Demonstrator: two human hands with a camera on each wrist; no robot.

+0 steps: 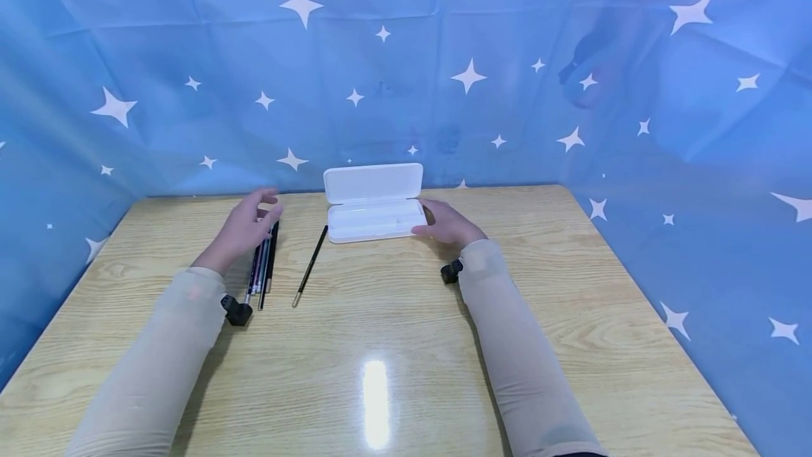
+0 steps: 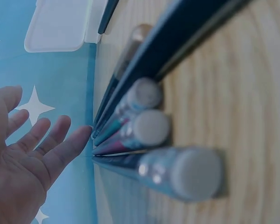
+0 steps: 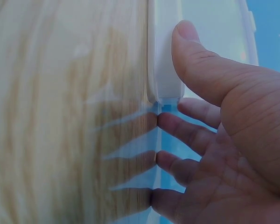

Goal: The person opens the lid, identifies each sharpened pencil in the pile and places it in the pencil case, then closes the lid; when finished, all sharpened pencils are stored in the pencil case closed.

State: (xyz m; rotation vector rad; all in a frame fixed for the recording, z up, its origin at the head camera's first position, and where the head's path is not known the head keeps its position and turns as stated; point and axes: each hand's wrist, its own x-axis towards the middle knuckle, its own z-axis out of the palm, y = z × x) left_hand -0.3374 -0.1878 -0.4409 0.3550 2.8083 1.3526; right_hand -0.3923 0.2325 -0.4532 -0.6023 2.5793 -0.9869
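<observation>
An opened white pencil case (image 1: 374,238) lies at the back middle of the table, its lid (image 1: 373,183) raised against the backdrop. At its right end is my right hand (image 1: 449,223); in the right wrist view the thumb (image 3: 191,46) overlaps the case and the other fingers spread with their tips at the tabletop. My left hand (image 1: 247,224) hovers over a bundle of slim pencils (image 1: 261,273), fingers loosely bent, holding nothing. In the left wrist view, several of them show round pale ends (image 2: 196,175). A single dark pencil (image 1: 311,266) lies between the bundle and the case.
The wooden table (image 1: 380,323) ends at a blue star-patterned cloth (image 1: 380,76) close behind the case. Small black cameras (image 1: 236,310) are worn on both wrists.
</observation>
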